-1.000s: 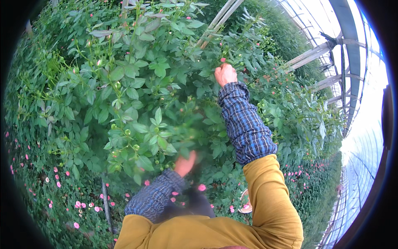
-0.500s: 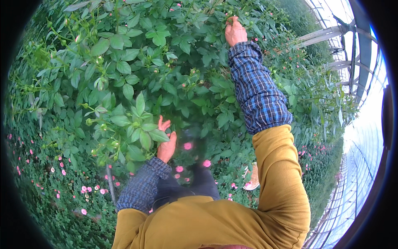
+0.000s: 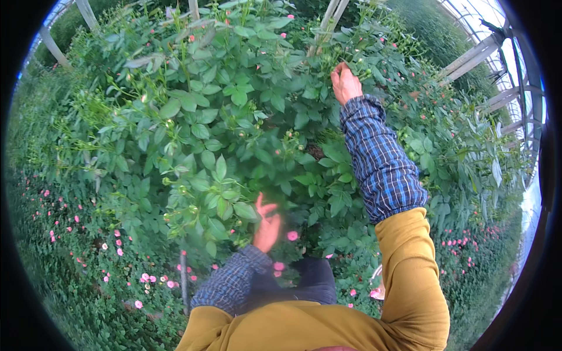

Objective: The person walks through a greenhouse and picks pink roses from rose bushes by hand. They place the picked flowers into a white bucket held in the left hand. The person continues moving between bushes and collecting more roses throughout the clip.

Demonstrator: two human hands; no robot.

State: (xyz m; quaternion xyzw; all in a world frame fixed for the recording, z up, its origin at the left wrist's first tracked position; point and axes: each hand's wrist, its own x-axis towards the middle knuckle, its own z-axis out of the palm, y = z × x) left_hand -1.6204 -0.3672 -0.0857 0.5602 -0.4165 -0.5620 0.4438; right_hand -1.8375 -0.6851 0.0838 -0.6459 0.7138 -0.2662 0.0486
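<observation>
My right hand is stretched out to the far side of a leafy rose bush, among buds and small leaves. Its fingers are curled together at a shoot, and what lies between them is hidden. My left hand is nearer my body, slightly blurred, with its fingers apart and nothing seen in it. Just left of it stands a rose shoot with broad leaves and green buds. Checked sleeve covers wrap both my forearms.
Pink roses bloom low at the left, with more at the right. A grey post stands left of my legs. Pale beams rise behind the bush, and a greenhouse frame curves along the right.
The view has shifted, so the bush and both hands sit lower and further right, and more beams show at the top. My right hand's fingers remain curled; my left stays open beside the shoot.
</observation>
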